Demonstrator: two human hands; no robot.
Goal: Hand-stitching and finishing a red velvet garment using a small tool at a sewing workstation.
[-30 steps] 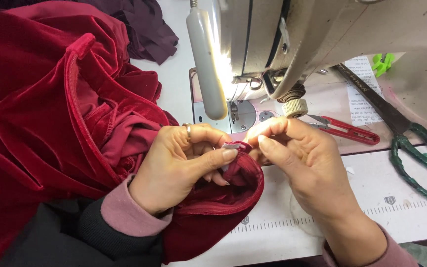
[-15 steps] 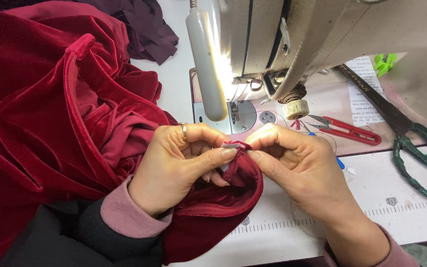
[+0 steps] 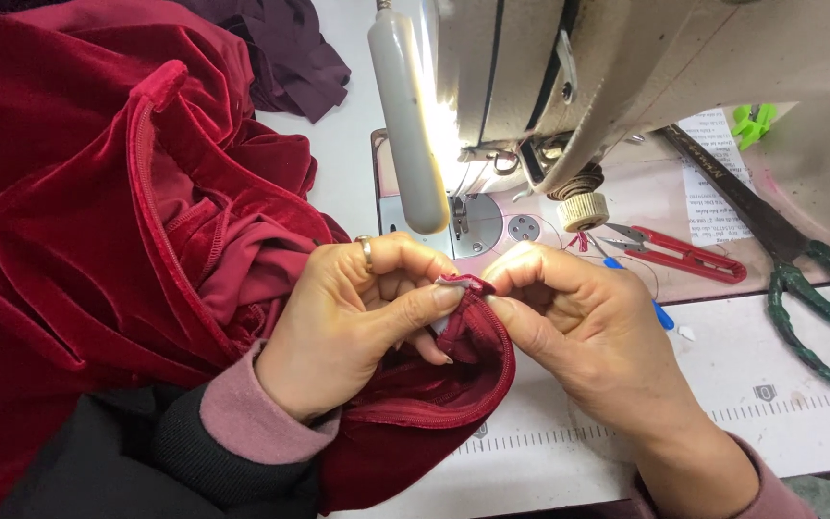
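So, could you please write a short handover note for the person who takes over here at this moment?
Left hand: pinches the folded corner of the red velvet garment with thumb and forefinger.
Right hand: pinches the same corner from the other side.
The corner is held just before the sewing machine, not under its needle.
Red thread snips and green-handled shears lie at the right, untouched.
Done: corner folded. Left: it is not yet at the needle.

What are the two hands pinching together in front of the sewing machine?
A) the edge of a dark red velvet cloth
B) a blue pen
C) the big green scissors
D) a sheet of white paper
A: the left hand and the right hand both pinch a folded edge of the dark red velvet cloth, while the big green scissors lie untouched on the table to the right.
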